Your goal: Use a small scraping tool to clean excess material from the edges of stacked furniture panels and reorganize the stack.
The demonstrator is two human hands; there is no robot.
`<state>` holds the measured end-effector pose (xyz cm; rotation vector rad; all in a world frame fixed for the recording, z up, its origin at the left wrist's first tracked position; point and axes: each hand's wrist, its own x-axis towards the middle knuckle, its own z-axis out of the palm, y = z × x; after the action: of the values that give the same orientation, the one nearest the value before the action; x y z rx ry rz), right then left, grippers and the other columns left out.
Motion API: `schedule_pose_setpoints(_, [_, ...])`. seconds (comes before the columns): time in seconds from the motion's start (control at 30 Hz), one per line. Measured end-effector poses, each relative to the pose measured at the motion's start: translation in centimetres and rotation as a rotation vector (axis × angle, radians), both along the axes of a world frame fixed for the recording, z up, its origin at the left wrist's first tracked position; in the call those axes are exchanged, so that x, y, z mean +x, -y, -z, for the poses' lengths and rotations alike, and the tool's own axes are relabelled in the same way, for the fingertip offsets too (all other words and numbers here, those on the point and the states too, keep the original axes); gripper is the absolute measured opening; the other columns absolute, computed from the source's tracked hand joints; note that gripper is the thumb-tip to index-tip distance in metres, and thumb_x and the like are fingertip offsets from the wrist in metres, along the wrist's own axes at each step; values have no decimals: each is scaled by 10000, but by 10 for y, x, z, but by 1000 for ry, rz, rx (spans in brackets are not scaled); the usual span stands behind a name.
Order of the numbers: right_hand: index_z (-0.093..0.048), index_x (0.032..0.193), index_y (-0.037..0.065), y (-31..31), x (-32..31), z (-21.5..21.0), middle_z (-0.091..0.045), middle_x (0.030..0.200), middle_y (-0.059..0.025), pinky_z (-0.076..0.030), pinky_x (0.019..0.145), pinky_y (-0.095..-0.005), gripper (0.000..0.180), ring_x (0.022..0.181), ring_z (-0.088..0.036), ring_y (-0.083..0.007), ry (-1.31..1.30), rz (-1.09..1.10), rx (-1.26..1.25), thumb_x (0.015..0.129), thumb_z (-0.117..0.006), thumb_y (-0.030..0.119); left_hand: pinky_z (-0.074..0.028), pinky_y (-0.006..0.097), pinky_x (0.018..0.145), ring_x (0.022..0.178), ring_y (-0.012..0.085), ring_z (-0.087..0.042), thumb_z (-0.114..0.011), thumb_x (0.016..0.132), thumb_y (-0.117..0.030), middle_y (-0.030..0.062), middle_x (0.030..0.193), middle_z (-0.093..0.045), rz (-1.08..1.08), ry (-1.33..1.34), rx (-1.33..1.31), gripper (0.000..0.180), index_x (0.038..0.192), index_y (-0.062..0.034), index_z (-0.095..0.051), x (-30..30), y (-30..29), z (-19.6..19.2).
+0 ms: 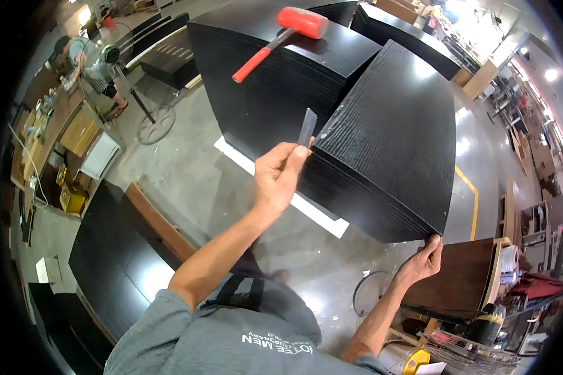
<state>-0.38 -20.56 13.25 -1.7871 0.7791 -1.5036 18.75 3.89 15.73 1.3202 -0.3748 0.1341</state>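
Observation:
A stack of black wood-grain panels (397, 119) stands in front of me, its top board angled toward me. My left hand (276, 176) is closed on a short, flat grey blade (307, 127). The blade points up and away, just beside the stack's left corner; its lower end is hidden by my fingers. At the near right corner, my right hand (423, 262) pinches the top panel's edge, thumb on the corner and fingers curled below. On another black stack (263, 94) behind lies a mallet (301, 22) with a red head and red grip.
A floor fan (145, 109) stands at the far left, near another person (94, 69) by a cluttered workbench (56, 125). Black panels (125, 262) lie at my left. A brown board (450, 275) and a wire basket (475, 353) are at my right.

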Motion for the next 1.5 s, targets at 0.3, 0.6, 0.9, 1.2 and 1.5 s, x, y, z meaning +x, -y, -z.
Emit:
schedule_pose_setpoints(0.3, [-625,1223,-54,-32,0,-29,-677,1005,-64,-482,758,-258,370,839,-575,-114,-31,19,3,977,-627,222,-457,209,660,737,55,-585,-623,961,-166,47,838,-712,73,-83,-82,227,929,47,-697,10,-34,-10])
schedule_pose_setpoints(0.6, [-655,1046,-68,-154,57,-29,-675,717,-87,-448,495,-234,457,567,-593,-111,-170,-858,586,896,-669,363,-479,249,604,661,87,-613,-664,920,-178,38,710,-681,963,-223,238,183,911,-12,-742,19,-113,4])
schedule_pose_setpoints(0.9, [-690,872,0,-209,103,-9,-671,698,-85,-445,505,-246,154,557,-588,-127,-364,-951,920,868,-710,153,-468,249,556,649,80,-606,-651,939,-227,19,688,-664,1069,-297,353,239,855,-15,-725,60,-157,31])
schedule_pose_setpoints(1.2, [-612,829,34,-247,121,4,-597,638,-53,-411,475,-229,174,512,-521,-116,-165,-696,981,914,-686,166,-493,249,633,711,101,-630,-677,895,-192,74,782,-709,1088,-446,275,231,915,37,-707,84,-159,47])
schedule_pose_setpoints(1.5, [-594,853,53,-286,135,18,-609,714,-44,-453,578,-251,201,610,-540,-137,116,-551,1040,937,-672,217,-512,219,754,843,99,-634,-661,924,-100,71,977,-698,667,-652,-161,227,1074,69,-680,32,-129,48])
